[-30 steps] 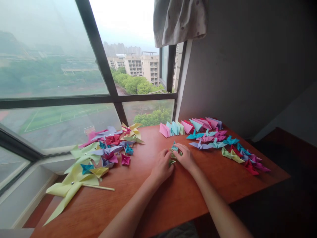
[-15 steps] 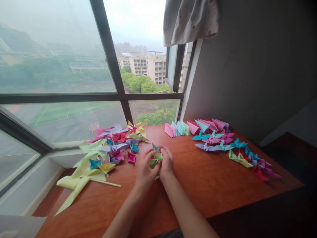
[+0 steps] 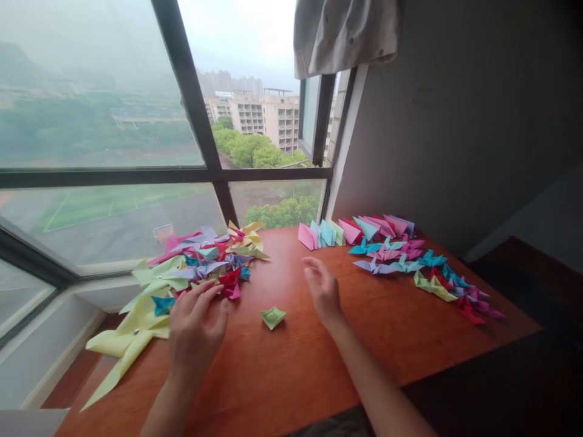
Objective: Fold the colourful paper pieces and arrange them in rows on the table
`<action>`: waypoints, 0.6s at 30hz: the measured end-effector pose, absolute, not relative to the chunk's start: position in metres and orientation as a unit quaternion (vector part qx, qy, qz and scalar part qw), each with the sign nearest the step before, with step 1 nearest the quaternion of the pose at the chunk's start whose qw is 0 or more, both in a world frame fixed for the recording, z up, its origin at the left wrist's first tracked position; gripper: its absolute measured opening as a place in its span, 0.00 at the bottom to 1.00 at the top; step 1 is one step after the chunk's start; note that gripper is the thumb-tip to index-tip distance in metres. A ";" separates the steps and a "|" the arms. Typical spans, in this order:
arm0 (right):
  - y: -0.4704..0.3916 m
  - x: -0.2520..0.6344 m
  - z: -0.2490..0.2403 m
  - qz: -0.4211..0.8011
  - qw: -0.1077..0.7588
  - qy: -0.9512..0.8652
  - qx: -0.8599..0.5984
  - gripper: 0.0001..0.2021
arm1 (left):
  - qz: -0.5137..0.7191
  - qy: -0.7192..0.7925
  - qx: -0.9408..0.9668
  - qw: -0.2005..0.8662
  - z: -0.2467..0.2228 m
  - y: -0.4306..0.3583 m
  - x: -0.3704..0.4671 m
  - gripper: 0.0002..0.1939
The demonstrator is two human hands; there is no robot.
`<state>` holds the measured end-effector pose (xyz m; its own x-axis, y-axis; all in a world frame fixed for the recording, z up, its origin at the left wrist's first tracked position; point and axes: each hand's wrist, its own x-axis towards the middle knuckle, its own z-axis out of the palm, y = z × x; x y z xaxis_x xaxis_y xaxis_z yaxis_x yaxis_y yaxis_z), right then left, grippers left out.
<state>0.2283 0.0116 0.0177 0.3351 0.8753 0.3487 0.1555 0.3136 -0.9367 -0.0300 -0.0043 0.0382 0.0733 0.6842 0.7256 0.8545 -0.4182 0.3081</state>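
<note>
We saw a brown wooden table point(image 3: 300, 370) by a window point(image 3: 268, 175), and on it a small green paper boat point(image 3: 272, 318) lay upright between the person's two bare hands, touching neither. Taking the boat as the middle of a clock, we found the left hand point(image 3: 198, 321) at nine o'clock and the right hand point(image 3: 324, 290) at two. Seen from the left hand, then, the boat was at three o'clock; seen from the right, at about eight.

The left hand was loosely spread, fingers slightly bent over the near edge of a colourful heap of folded paper point(image 3: 200, 255). We could not tell whether its fingertips touched anything. A red paper boat point(image 3: 230, 280) sat just beyond it at one o'clock, a blue paper boat point(image 3: 163, 305) at ten, and a large yellow pinwheel point(image 3: 132, 334) at nine.

The right hand hung relaxed and empty, fingers gently curved, thumb side toward the boat. Well past it, from one to three o'clock of the boat, we saw a row of folded paper pieces point(image 3: 350, 233) and many paper birds point(image 3: 374, 267).
</note>
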 end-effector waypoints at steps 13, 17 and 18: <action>-0.097 0.652 0.004 0.084 0.542 -0.363 -0.754 0.16 | -0.292 -0.286 -0.912 -0.032 0.003 -0.065 0.046 0.19; -0.091 0.691 -0.008 0.190 0.488 -0.382 -0.762 0.15 | -0.284 -0.276 -0.917 -0.044 0.003 -0.075 0.062 0.18; -0.088 0.693 -0.014 0.194 0.485 -0.390 -0.758 0.15 | -0.283 -0.274 -0.918 -0.046 0.003 -0.078 0.065 0.18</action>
<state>0.6926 -0.0876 -0.0135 0.6212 0.7792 0.0840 0.4027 -0.2255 -0.8871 0.0648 -0.0780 0.0034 0.6898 0.5283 0.4951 0.4766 -0.8461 0.2388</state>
